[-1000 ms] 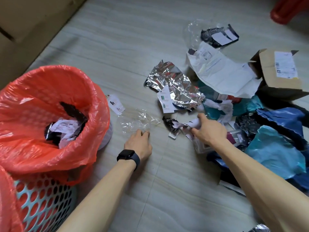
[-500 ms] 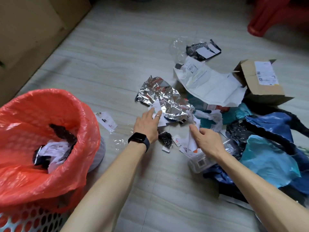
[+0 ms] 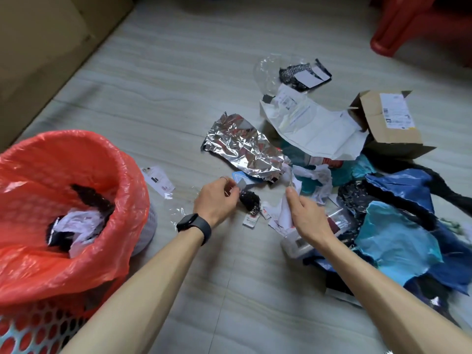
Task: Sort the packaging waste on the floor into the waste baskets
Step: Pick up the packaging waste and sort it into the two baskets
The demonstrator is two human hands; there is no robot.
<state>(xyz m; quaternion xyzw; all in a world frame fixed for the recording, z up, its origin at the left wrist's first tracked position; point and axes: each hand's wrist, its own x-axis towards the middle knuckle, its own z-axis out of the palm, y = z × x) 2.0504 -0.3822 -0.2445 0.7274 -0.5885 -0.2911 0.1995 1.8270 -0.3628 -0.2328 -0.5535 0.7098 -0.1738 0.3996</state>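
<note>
A waste basket lined with a red bag (image 3: 63,175) stands at the left, with black and white scraps inside. Packaging waste lies on the floor at centre and right: a crumpled silver foil bag (image 3: 245,152), a white mailer (image 3: 314,123), a cardboard box (image 3: 385,121), blue and teal plastic bags (image 3: 398,238). My left hand (image 3: 217,200), with a black watch on its wrist, pinches a small white label (image 3: 240,183) just in front of the foil. My right hand (image 3: 306,218) grips white paper scraps (image 3: 284,213) beside a black crumpled scrap (image 3: 250,200).
A white tag (image 3: 158,180) and clear film (image 3: 178,208) lie beside the basket. A red plastic stool (image 3: 419,24) stands at the top right. A beige cabinet (image 3: 46,47) runs along the left. A clear bag with black wrap (image 3: 293,72) lies farther back.
My left hand left the clear film by the basket, moved right to the foil and picked up a small white label. My right hand gathered white scraps and pulled back a little.
</note>
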